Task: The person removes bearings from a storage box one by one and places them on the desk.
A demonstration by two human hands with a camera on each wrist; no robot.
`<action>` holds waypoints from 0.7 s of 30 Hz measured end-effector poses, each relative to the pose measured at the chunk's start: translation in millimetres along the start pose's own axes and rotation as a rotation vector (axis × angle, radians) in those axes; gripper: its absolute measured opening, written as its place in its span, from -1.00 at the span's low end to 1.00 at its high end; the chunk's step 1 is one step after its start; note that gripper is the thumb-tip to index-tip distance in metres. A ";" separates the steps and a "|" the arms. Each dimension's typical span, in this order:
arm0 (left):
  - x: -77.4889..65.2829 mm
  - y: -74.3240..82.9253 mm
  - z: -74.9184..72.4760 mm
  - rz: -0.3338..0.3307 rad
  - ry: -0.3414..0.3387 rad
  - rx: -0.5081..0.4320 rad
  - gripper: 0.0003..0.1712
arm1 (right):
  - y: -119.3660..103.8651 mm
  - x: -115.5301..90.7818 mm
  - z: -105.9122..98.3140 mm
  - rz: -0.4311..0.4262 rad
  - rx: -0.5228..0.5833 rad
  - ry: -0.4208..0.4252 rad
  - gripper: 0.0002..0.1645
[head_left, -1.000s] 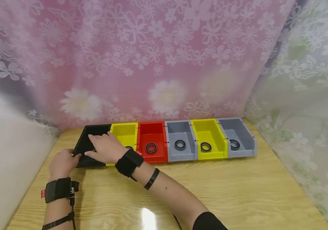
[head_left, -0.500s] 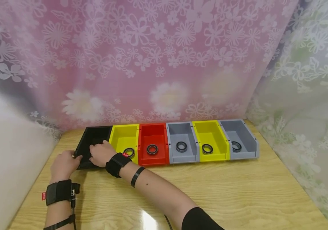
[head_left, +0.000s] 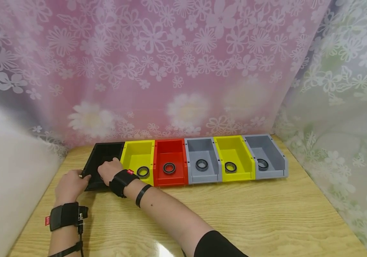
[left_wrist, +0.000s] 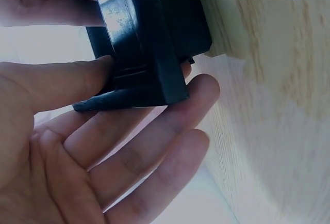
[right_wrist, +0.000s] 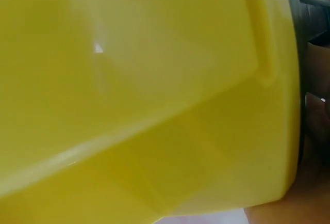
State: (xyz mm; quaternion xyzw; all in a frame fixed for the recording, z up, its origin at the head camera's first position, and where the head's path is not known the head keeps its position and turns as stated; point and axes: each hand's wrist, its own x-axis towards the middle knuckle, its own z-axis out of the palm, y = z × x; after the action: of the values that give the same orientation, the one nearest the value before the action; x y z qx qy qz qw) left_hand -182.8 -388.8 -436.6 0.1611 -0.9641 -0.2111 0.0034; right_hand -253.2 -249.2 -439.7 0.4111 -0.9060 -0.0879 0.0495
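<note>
At the left end of a row of bins is a black bin (head_left: 107, 151). My left hand (head_left: 70, 185) grips its left side wall; in the left wrist view the thumb (left_wrist: 77, 82) lies on one side of the wall and fingers on the other. My right hand (head_left: 108, 170) reaches down into the black bin with bent fingers. Its fingertips are hidden in the head view, and a yellow bin wall (right_wrist: 154, 53) covers most of the right wrist view. Whether the right hand holds anything does not show. A ball bearing (head_left: 143, 172) lies in the neighbouring yellow bin (head_left: 138, 148).
Rightward follow a red bin (head_left: 170, 148), a grey bin (head_left: 200, 144), another yellow bin (head_left: 231, 142) and another grey bin (head_left: 260, 142), each with one ball bearing. A flowered curtain (head_left: 183, 89) hangs behind the wooden table (head_left: 234, 214).
The right hand has moved down and left into the black bin, its fingers bending, uncovering the bearing in the left yellow bin. The left hand keeps its grip.
</note>
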 end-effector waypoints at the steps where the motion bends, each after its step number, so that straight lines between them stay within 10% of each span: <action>1: 0.1 0.0 0.5 -0.001 0.001 0.000 -0.38 | -1.2 2.1 2.6 0.005 -0.008 -0.006 -0.83; 21: 1.3 -1.4 4.7 -0.015 0.016 -0.007 -0.43 | -5.0 23.0 16.2 0.024 -0.033 -0.043 -0.81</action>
State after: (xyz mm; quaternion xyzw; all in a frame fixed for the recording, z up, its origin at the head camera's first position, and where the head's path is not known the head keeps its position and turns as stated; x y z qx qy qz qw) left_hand -184.0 -388.5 -441.5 0.1701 -0.9621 -0.2130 0.0098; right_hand -267.2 -267.8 -456.2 0.3974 -0.9102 -0.1108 0.0379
